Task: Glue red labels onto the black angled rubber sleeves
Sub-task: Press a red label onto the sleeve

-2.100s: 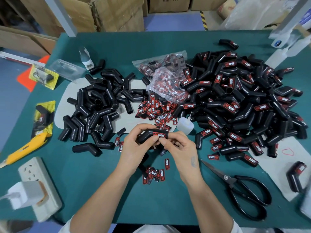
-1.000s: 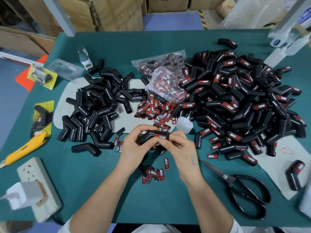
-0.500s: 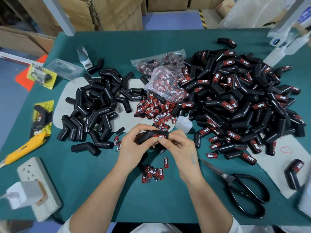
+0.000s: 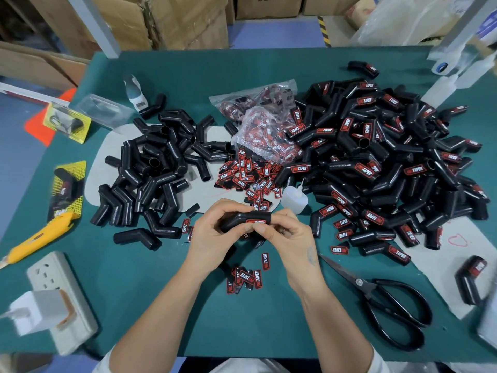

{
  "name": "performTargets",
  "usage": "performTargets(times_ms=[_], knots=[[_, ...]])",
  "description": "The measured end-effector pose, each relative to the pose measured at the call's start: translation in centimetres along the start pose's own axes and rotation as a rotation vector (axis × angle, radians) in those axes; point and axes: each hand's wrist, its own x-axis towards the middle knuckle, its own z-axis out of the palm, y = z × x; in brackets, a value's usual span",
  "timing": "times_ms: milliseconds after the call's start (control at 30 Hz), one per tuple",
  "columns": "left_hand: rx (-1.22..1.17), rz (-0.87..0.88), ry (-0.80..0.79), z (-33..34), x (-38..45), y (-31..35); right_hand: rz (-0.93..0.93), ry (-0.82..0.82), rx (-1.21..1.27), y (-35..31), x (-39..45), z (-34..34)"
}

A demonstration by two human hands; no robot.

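Observation:
I hold one black angled rubber sleeve (image 4: 239, 220) just above the green table, near its middle front. My left hand (image 4: 212, 238) grips the sleeve's left leg. My right hand (image 4: 287, 238) pinches the right leg, with the thumb pressing a red label (image 4: 256, 221) on it. Plain sleeves (image 4: 153, 168) lie heaped at the left. Labelled sleeves (image 4: 376, 157) form a big pile at the right. Loose red labels (image 4: 242, 176) lie behind my hands, and a few labels (image 4: 248, 277) lie under my wrists. A small white glue bottle (image 4: 294, 200) stands just right of the hands.
Black scissors (image 4: 387, 305) lie at the front right. A yellow utility knife (image 4: 32, 242) and a white power strip (image 4: 59, 300) with a charger sit at the front left. Two clear bags of labels (image 4: 266, 125) lie at the back centre. Cardboard boxes stand beyond the table.
Both hands stay in place on the same sleeve. My right thumb keeps pressing along the label with only slight shifts.

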Motion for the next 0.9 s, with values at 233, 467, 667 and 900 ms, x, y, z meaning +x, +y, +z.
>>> performTargets(times_ms=[233,467,667,900], knots=[[-0.016,0.002,-0.019,-0.1,-0.1,0.2,0.015,0.001,0.028,0.0,0.1,-0.2],[-0.027,0.004,-0.071,-0.3,0.2,-0.2,0.025,0.014,0.044,0.1,0.1,-0.3],[-0.061,0.012,-0.107,-0.5,0.2,-0.6,0.024,0.019,0.035,0.0,0.0,-0.3],[-0.066,0.031,-0.088,-0.3,0.4,-1.0,0.033,0.012,0.023,-0.1,0.0,-0.3]])
